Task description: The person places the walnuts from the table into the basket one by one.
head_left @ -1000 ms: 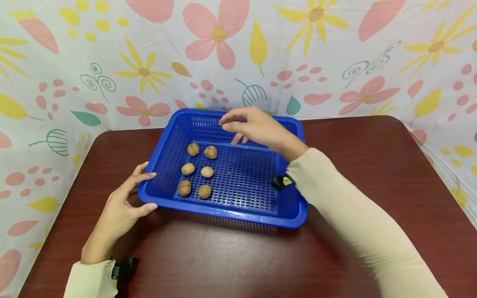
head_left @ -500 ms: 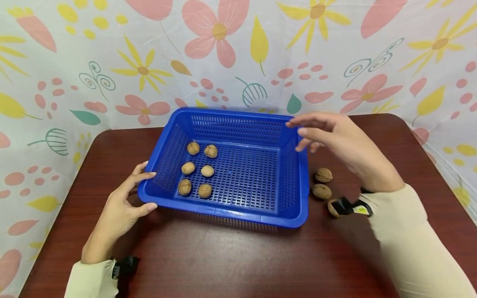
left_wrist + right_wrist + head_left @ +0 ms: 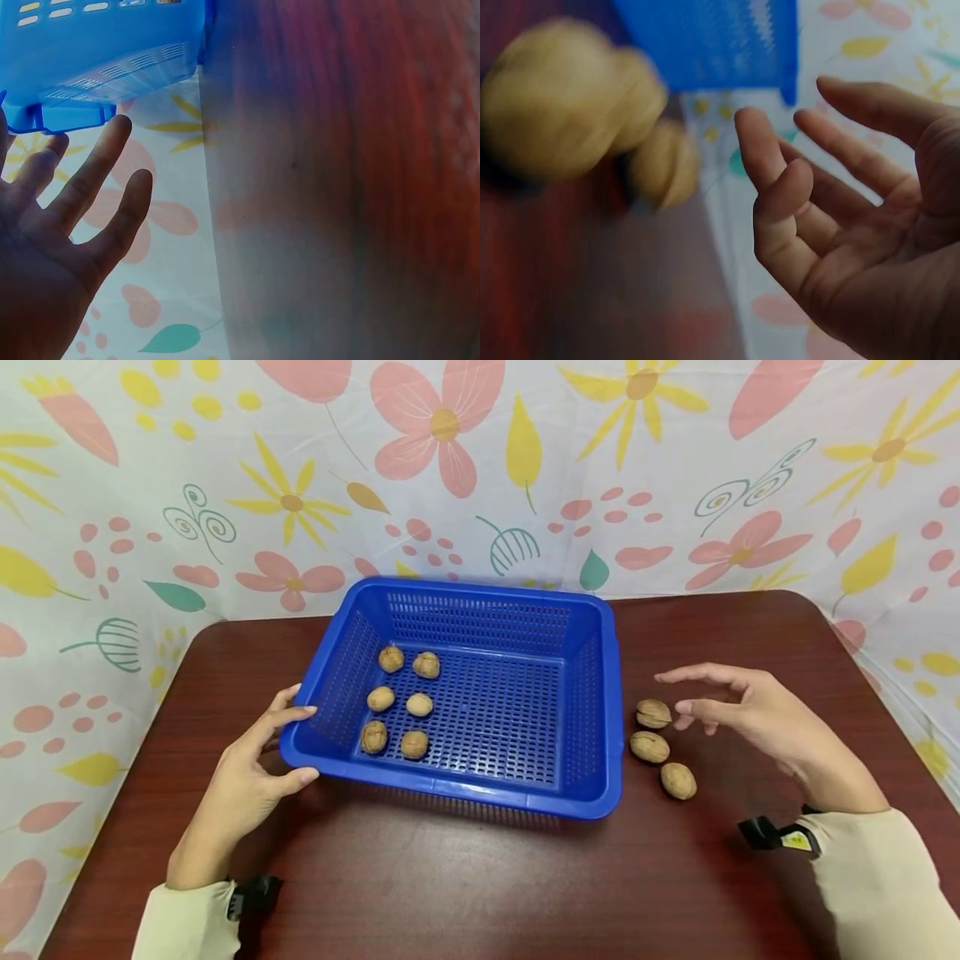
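Note:
My left hand (image 3: 243, 777) is at the left end of a blue plastic basket (image 3: 480, 789), fingertips and thumb spread along its rim near the front corner. In the left wrist view the fingers (image 3: 97, 169) are mostly straight. Inside the basket's left half sit several walnuts (image 3: 373, 737) in two columns; the middle pair (image 3: 419, 704) look paler and smoother. My right hand (image 3: 757, 718) hovers to the right of the basket with nothing in it, thumb and fingers apart. Just left of its fingertips, three walnuts (image 3: 649, 747) lie on the table, blurred in the right wrist view.
The dark red-brown wooden table (image 3: 465, 893) carries the basket near its back edge. A white cloth (image 3: 660, 485) with printed flowers and leaves hangs behind and at the sides. A black wrist camera (image 3: 761, 832) is strapped at the right cuff; another sits at the left.
The empty right hand has moved from over the basket, across its right rim, down to beside the walnuts on the table, uncovering them. The left hand and the nuts in the basket stay put.

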`<state>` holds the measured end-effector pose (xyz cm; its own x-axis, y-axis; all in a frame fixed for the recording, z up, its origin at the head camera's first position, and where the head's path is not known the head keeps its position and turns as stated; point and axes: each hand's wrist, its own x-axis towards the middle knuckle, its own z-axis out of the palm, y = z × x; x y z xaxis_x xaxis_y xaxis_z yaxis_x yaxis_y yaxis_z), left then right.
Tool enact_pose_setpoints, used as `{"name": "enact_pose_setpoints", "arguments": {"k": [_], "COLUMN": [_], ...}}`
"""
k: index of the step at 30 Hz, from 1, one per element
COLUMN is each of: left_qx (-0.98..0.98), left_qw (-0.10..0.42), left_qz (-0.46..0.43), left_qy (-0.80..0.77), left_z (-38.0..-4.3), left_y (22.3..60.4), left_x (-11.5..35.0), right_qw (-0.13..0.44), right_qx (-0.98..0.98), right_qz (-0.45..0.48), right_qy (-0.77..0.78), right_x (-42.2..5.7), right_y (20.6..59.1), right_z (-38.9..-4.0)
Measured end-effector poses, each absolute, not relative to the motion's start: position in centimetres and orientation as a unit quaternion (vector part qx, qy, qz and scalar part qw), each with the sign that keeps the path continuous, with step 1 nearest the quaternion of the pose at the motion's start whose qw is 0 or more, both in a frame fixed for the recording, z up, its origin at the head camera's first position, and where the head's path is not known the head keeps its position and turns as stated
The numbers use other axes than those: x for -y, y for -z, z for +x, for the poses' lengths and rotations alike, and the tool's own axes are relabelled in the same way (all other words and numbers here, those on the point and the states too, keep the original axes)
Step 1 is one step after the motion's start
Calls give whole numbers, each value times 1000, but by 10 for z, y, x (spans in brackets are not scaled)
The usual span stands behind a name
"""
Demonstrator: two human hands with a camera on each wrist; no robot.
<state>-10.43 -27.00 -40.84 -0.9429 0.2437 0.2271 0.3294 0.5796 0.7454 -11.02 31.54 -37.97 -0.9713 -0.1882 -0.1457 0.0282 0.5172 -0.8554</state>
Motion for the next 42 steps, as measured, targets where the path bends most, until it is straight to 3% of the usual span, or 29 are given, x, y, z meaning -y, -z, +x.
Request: {"name": "enact_pose_setpoints", "arguments": {"k": [9,21,42], "left_qx": [887,885,885], "left_qw": [51,48,43], "left_qz": [-165,-159,-153], "left_qy": [428,435,437], "left_z": [-106,-104,-104], "left_y": [411,409,410], "left_x": [270,269,271], "right_qw": [168,218,166], "right_qx": [-816,-789,-804], "right_qz": [-88,-97,-90], "right_qy": [546,566,564], "right_x": [-339,-337,-336], "right_y": [416,429,431], "right_z": [-121,-140,-138]}}
